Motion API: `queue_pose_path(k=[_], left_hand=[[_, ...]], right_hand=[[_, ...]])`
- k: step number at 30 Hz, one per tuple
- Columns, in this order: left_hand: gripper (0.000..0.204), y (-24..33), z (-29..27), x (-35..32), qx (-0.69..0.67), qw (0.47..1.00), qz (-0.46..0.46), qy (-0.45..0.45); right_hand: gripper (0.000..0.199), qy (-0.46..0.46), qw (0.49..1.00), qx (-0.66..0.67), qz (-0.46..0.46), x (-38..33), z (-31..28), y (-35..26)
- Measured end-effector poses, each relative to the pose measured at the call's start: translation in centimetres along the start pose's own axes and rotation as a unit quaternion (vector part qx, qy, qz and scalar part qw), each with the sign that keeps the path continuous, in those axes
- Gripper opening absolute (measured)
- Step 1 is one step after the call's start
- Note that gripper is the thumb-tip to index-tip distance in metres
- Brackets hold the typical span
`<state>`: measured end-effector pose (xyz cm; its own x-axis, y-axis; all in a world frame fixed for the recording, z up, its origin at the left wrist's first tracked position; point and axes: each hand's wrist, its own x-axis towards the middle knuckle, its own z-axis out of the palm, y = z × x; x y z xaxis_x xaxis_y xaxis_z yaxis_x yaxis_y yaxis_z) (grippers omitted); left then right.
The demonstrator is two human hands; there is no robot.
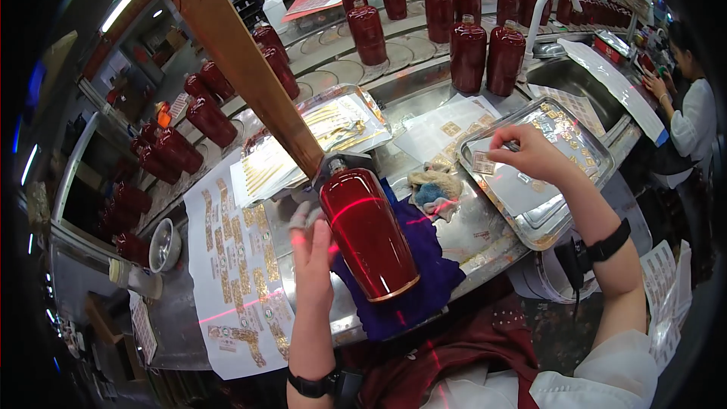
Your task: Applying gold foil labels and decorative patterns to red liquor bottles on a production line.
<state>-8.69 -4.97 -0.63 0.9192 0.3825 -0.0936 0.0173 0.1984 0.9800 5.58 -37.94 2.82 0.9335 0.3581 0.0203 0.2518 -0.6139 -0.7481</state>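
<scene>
A glossy dark red bottle (369, 235) leans in front of me, its neck in a holder at the foot of a wooden post and its base over a purple cloth (439, 265). Beside the bottle's left side is my left hand (309, 242), fingers stretched and apart, with pale coverings on some fingertips; whether it touches the glass I cannot tell. My right hand (526, 153) pinches a small square decal (483, 163) above a metal tray (496, 204). Wet-looking gold decals (556, 125) and a white sheet lie in that tray.
The slanting wooden post (250, 60) rises toward the upper left. A decal sheet (219, 257) covers the left bench; a crumpled rag (435, 189) lies between bottle and tray. Several red bottles (367, 34) stand behind. A sink (598, 87) and a co-worker (693, 113) are at right.
</scene>
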Motion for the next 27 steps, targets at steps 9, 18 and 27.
queue_pose_path(k=[9, 18, 27], left_hand=[[0.040, -2.2, -0.2, 1.4, -0.218, 0.955, -0.099, -0.176], [0.045, -1.8, 0.8, 1.7, -0.115, 0.984, -0.055, -0.122], [0.028, -1.5, 1.2, 1.8, -0.185, 0.972, -0.055, -0.132]], right_hand=[[0.015, 0.019, 0.933, -0.338, 0.124, 0.8, 2.1, 7.3], [0.018, 0.160, 0.943, -0.250, -0.154, -3.1, 0.1, -3.7], [0.010, -0.063, 0.967, 0.020, -0.244, -6.3, 5.2, -12.5]])
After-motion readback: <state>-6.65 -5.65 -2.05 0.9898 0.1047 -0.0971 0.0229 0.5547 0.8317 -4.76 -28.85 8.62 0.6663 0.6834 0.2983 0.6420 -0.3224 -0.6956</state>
